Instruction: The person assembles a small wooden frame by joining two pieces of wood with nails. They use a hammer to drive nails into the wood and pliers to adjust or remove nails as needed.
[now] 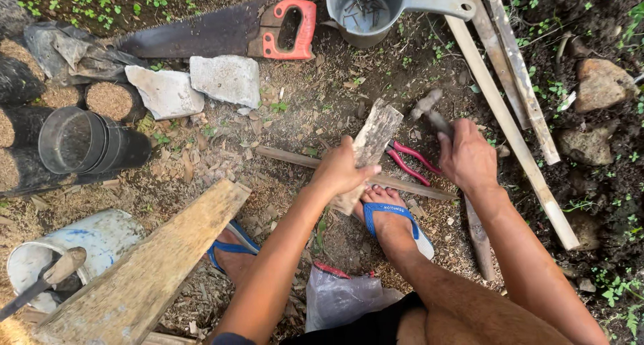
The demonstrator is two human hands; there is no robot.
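My left hand [343, 171] grips a short, weathered wooden block [376, 134], held upright just above my right foot in a blue sandal [392, 214]. In my right hand [467, 158] is a hammer [429, 110]; its blurred metal head sits right beside the top of the block. Red-handled pliers [409, 160] lie on the ground between my hands, across a thin wooden stick [295, 158].
A handsaw with an orange handle [268, 30] and two grey stone slabs [201, 87] lie at the back. A metal pot of nails [365, 10] stands at the top. Long wooden slats [510, 110] run down the right. A plank [154, 264], white bucket [87, 241] and black tubes [87, 140] sit left.
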